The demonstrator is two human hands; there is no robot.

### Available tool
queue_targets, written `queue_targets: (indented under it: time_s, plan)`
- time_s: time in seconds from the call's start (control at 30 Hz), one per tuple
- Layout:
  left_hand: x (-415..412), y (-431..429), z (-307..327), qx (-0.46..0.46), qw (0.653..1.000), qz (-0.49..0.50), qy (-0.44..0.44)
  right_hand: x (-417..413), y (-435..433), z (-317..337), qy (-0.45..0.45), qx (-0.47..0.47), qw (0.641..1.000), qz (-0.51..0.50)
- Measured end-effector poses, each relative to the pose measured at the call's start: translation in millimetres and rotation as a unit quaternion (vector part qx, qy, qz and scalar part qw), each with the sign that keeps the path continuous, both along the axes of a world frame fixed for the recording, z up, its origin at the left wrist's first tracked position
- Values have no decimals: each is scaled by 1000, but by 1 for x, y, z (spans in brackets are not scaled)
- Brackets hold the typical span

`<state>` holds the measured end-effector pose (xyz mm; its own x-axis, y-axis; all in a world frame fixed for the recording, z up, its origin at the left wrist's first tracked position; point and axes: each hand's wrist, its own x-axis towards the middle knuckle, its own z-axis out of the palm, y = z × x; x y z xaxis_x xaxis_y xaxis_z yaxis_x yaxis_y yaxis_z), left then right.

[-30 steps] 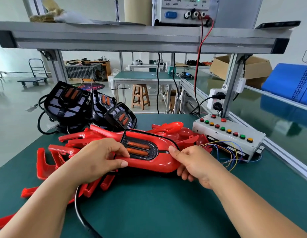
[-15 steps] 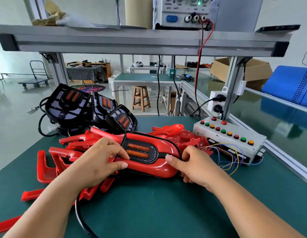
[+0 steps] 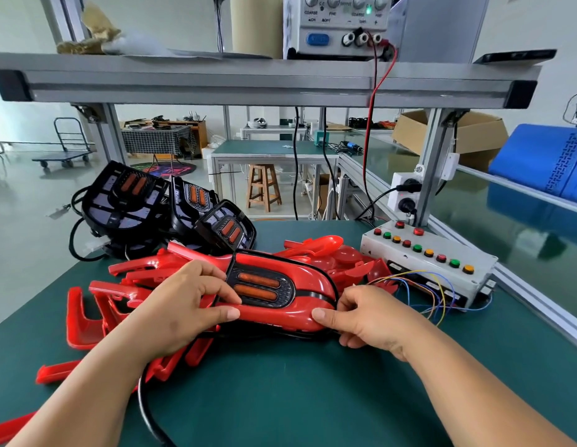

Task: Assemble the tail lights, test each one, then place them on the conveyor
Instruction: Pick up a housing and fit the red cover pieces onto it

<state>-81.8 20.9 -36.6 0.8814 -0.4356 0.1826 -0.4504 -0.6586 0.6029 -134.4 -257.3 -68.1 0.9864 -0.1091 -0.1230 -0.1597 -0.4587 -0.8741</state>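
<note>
The tail light (image 3: 280,317) has a glossy red shell and a black insert with two orange strips. Behind it, the black housings (image 3: 119,214) carry the same orange strips. To the left of it lie plain red covers (image 3: 84,321). To the right of it, the white button box (image 3: 442,243) shows red, green and amber buttons. Under it, the bench mat (image 3: 297,398) is dark green.

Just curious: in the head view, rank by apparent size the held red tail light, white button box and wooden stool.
1. red tail light
2. white button box, nearly alike, so unsure
3. wooden stool, smallest-looking, but it stands far from the camera
</note>
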Motion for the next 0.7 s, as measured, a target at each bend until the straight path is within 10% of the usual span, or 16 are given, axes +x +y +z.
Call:
queue_targets:
  time_s: [0.7]
  plan:
    - [-4, -9, -1, -39, 998, 51, 25, 0, 5, 1, 1, 19, 998, -60]
